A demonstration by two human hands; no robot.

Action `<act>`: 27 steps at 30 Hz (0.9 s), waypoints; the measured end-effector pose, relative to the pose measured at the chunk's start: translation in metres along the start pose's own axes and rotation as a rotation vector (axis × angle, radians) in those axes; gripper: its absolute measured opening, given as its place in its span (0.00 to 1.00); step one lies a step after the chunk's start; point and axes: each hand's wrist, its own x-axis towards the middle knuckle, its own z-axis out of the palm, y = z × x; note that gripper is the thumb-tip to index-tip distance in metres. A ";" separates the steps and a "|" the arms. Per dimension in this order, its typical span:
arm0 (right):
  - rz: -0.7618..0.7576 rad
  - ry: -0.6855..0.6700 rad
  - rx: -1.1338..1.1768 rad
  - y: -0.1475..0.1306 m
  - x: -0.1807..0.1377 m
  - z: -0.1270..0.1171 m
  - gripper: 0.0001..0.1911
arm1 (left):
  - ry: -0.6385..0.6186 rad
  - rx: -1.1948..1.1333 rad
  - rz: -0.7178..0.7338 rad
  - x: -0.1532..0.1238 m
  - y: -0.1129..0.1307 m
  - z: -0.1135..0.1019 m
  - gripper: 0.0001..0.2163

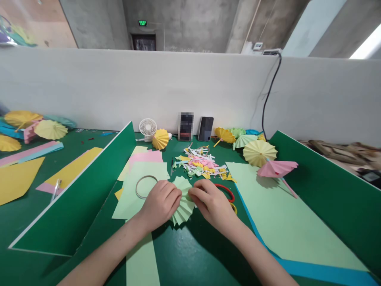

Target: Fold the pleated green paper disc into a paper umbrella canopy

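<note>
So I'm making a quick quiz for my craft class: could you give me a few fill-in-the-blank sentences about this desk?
1. Both hands, left hand and right hand, pinch a pleated paper fan coloured light ____.
2. The tape ring lies on a ____ sheet.
3. The little white desk fan stands against the ____.
4. The paper umbrella lying tipped beside the yellow umbrella is ____.

Missing words: green; green; wall; pink

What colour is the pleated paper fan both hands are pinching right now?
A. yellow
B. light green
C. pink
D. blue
B: the left hand and right hand both grip a light green pleated fan, its folds spreading toward the camera on the green table.
</note>
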 end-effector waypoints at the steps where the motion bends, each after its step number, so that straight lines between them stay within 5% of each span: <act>1: 0.000 -0.007 0.016 0.000 0.000 -0.001 0.08 | -0.008 0.019 0.007 0.000 0.000 0.000 0.06; 27: -0.041 0.022 -0.002 -0.009 0.001 0.000 0.06 | -0.005 0.132 0.088 0.001 0.008 -0.002 0.06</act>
